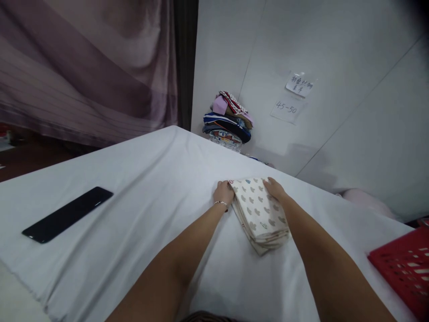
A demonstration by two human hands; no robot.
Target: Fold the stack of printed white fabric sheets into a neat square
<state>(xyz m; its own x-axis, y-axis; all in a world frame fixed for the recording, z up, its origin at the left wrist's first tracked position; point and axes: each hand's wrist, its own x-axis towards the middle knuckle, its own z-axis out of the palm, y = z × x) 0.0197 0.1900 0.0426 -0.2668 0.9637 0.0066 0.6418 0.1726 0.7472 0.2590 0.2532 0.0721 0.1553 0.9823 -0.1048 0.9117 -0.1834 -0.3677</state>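
Observation:
A folded cream cloth [259, 208] with a grey-brown pattern lies on the white-covered table, its several layers showing at the near edge. My left hand [224, 193], with a thin bracelet at the wrist, grips the cloth's far left corner, its fingertips partly hidden by the fabric. At the far right corner, my right hand [275, 188] pinches the same cloth between thumb and fingers.
A long black flat object [69, 214] lies on the white sheet [150, 179] at left. Folded clothes [228, 118] are stacked beyond the far edge, against the wall. A red basket [404, 264] stands at the right edge. A purple curtain [100, 67] hangs at back left.

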